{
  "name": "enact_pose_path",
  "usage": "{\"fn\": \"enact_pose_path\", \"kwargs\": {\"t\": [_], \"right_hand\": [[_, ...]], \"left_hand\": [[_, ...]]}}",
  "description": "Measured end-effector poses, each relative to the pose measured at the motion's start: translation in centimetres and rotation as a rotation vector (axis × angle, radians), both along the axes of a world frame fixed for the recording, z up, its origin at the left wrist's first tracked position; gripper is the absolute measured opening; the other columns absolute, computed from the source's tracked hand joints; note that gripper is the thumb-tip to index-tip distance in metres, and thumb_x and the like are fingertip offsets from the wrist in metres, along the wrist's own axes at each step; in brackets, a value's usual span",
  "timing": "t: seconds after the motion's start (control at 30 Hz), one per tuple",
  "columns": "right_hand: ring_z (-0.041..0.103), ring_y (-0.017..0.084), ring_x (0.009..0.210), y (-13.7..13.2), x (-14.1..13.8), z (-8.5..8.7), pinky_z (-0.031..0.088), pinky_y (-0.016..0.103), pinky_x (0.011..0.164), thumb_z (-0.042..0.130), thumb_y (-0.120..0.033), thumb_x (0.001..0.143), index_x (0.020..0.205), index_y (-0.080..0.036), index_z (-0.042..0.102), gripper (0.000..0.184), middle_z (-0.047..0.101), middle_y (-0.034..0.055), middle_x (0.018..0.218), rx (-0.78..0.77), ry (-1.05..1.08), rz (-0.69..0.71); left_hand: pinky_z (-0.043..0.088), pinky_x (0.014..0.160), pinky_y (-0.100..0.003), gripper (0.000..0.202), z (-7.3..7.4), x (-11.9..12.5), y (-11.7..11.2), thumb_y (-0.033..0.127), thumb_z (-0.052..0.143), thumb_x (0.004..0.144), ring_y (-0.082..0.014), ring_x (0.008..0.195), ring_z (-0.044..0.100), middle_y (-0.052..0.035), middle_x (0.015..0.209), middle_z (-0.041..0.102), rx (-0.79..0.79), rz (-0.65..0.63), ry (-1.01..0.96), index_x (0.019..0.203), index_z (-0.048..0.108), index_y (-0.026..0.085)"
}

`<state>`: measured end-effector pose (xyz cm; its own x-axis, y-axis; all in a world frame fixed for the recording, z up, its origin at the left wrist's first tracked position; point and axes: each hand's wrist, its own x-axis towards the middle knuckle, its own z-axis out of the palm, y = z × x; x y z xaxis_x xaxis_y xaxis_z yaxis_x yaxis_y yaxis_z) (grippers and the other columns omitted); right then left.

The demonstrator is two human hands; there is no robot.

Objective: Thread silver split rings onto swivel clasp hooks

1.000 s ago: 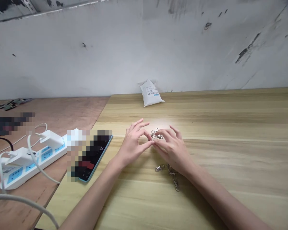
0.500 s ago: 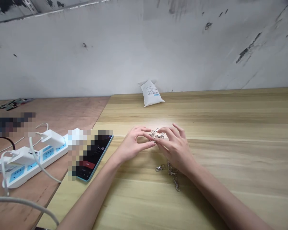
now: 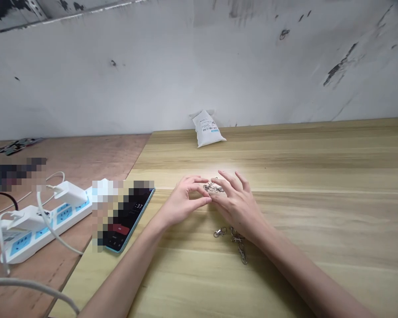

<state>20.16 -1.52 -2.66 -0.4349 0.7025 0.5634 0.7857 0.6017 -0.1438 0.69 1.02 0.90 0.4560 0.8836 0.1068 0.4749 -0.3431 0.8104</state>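
Both my hands meet over the light wooden table [image 3: 318, 176]. My left hand [image 3: 183, 202] has its fingers curled in a pinch at a small bunch of silver metal clasps [image 3: 213, 187]. My right hand [image 3: 236, 202] pinches the same bunch with thumb and forefinger, its other fingers spread above. A few more loose silver clasps [image 3: 234, 238] lie on the table just under my right wrist.
A small white packet [image 3: 206, 128] leans at the wall. A phone [image 3: 128, 216] lies at the table's left edge. On the brown table to the left sit a white power strip [image 3: 43, 221] with plugged chargers and white cables [image 3: 33, 287].
My left fingers have curled from spread to a closed pinch on the clasps. Both hands stay in nearly the same place.
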Motion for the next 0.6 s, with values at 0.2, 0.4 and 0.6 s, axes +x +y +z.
{"fn": "enact_pose_path", "kwargs": {"t": [0.2, 0.4, 0.6], "right_hand": [[0.041, 0.030, 0.134, 0.3, 0.7, 0.2, 0.032, 0.057, 0.107, 0.059, -0.020, 0.089, 0.080, -0.024, 0.072, 0.016, 0.065, 0.0058, 0.121, -0.239, 0.201, 0.040], [0.051, 0.027, 0.124, 1.1, 1.5, 0.2, 0.045, 0.049, 0.097, 0.057, -0.025, 0.091, 0.083, -0.024, 0.073, 0.018, 0.068, 0.0067, 0.112, -0.414, 0.398, 0.074], [0.053, 0.028, 0.117, 1.7, 2.3, -0.6, 0.041, 0.051, 0.094, 0.059, -0.024, 0.091, 0.083, -0.024, 0.073, 0.015, 0.067, 0.0074, 0.107, -0.227, 0.251, -0.025]], "left_hand": [[0.025, 0.114, -0.053, 0.009, -0.1, -0.4, 0.3, 0.027, 0.065, 0.087, -0.0261, 0.133, 0.042, -0.0040, 0.127, 0.063, 0.505, 0.016, 0.272, 0.081, 0.071, 0.023], [0.015, 0.117, -0.054, 0.013, -0.5, 0.1, 0.3, 0.021, 0.060, 0.089, -0.0271, 0.137, 0.037, -0.0067, 0.134, 0.058, 0.662, -0.066, 0.455, 0.078, 0.068, 0.022], [0.038, 0.099, -0.044, 0.019, 1.0, -2.7, 1.2, 0.033, 0.060, 0.090, -0.0238, 0.110, 0.055, -0.0062, 0.115, 0.066, 0.415, -0.003, 0.415, 0.105, 0.064, 0.023]]}}
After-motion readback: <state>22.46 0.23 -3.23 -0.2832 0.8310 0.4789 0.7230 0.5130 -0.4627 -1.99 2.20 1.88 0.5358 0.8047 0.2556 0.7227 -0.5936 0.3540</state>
